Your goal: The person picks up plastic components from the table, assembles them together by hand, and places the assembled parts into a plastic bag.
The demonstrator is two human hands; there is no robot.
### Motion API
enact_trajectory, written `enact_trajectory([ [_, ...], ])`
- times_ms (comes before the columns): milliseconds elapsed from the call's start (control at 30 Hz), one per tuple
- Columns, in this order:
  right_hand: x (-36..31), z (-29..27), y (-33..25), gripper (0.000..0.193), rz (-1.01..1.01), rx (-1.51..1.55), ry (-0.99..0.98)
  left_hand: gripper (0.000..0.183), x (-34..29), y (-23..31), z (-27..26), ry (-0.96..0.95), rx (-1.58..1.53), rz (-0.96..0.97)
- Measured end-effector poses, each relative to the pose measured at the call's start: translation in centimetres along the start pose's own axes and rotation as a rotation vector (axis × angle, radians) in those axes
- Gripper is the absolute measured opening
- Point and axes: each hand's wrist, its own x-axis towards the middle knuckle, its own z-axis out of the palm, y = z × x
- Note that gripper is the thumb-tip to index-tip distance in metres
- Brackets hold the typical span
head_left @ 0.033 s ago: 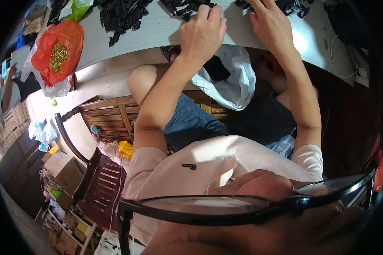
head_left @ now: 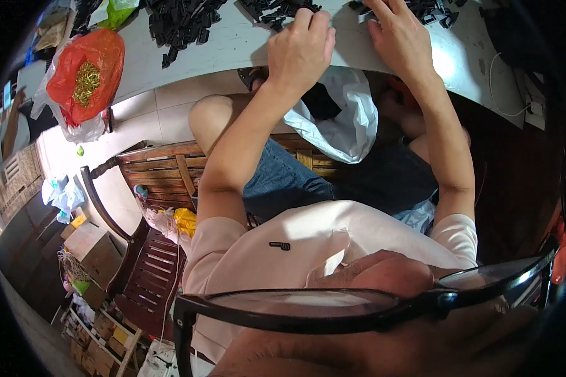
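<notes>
My left hand (head_left: pixel 300 51) rests over the near part of the table, its fingers bent and drawn together beside a small pile of black plastic pieces (head_left: pixel 271 14). Whatever is in its fingertips is hidden behind the hand. To its right, my right hand (head_left: pixel 401 36) is curled in a similar way, with its fingertips cut off by the top edge of the view. Close by it lie more black plastic pieces (head_left: pixel 445 17). A larger heap of the same black pieces (head_left: pixel 185 22) spreads to the left of my left hand.
A red plastic bag (head_left: pixel 110 56) with small brass-coloured metal parts (head_left: pixel 86 83) hangs at the pale table's (head_left: pixel 135 66) left edge. An open white bag (head_left: pixel 352 135) lies between my legs, below the table edge. A white cable (head_left: pixel 493 78) runs along the right.
</notes>
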Motion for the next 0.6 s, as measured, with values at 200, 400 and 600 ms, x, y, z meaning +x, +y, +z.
enact_trajectory([
  [200, 0.0, 0.3, -0.4, 0.020, -0.072, 0.046, 0.011, 0.016, 0.0, 0.1, -1.1, -0.092, -0.073, -0.030],
  [400, -0.1, 0.6, -0.5, 0.015, -0.007, 0.092, 0.038, 0.016, 0.4, -0.1, -0.6, -0.115, -0.141, -0.077],
  [600, 0.4, 2.4, 1.2, 0.019, 0.103, 0.105, 0.196, 0.017, 0.1, -0.6, -1.3, -0.174, -0.168, -0.085],
])
